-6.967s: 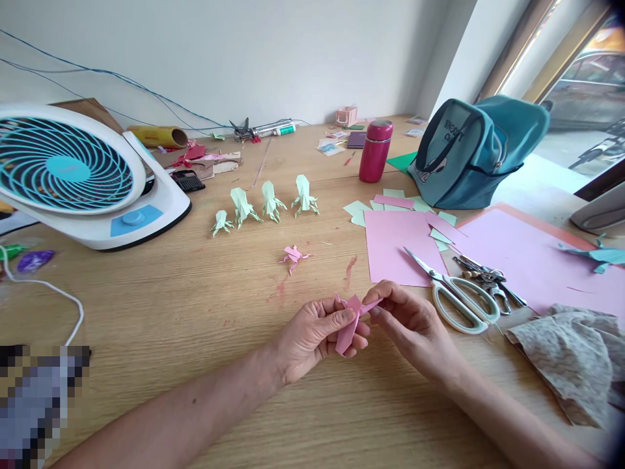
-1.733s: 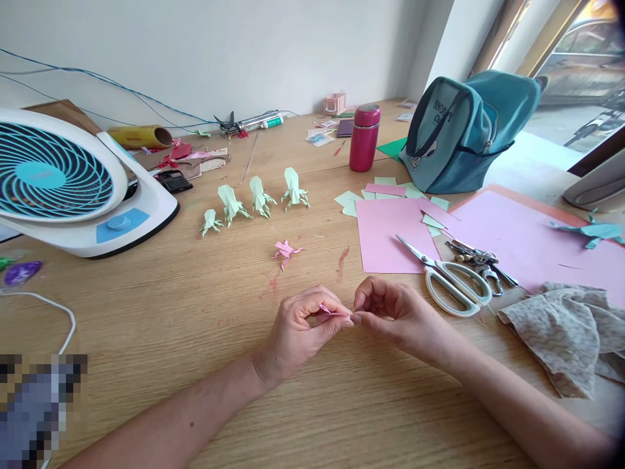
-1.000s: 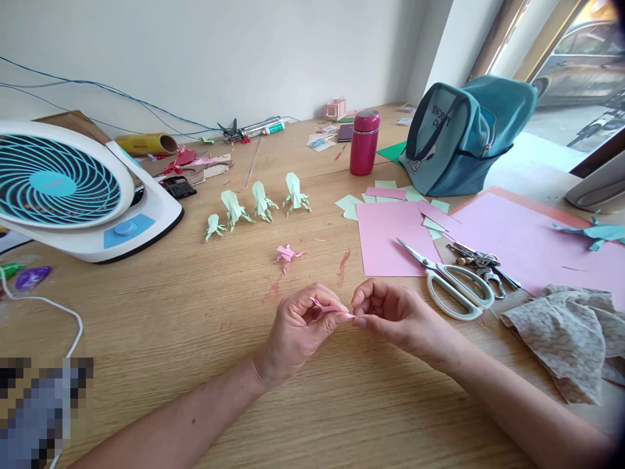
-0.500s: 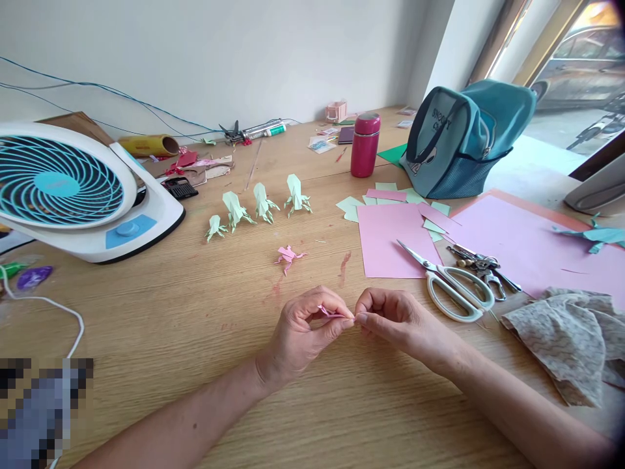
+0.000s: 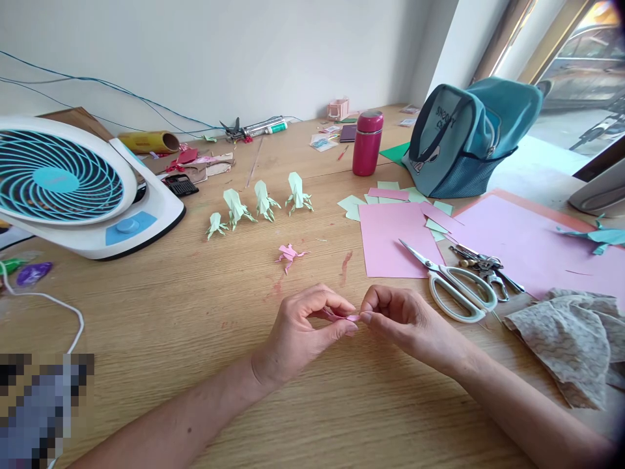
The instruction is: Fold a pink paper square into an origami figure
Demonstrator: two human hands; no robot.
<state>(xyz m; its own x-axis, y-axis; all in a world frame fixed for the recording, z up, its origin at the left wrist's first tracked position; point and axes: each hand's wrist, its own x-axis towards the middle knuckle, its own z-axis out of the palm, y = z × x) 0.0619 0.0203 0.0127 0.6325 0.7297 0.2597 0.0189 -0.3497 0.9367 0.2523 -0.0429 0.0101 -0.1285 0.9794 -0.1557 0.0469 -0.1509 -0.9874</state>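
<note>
A small piece of folded pink paper (image 5: 350,318) is held between my two hands over the near part of the table. My left hand (image 5: 312,322) pinches it between thumb and fingers, which cover much of it. The fingertips of my right hand (image 5: 398,322) close on its right end. Just beyond my hands lies a pink origami figure with thin legs (image 5: 289,255). Farther back, several pale green origami figures (image 5: 236,207) stand in a row.
White-handled scissors (image 5: 461,293) and keys (image 5: 488,270) lie right of my hands, near pink paper sheets (image 5: 390,241) and a crumpled cloth (image 5: 566,339). A fan (image 5: 131,228) stands left. A magenta flask (image 5: 367,143) and a blue bag (image 5: 459,156) stand behind.
My left fingertips have parted slightly, so more of the pink paper shows between them. My right hand keeps its pinch at the paper's end. The view has shifted very little.
</note>
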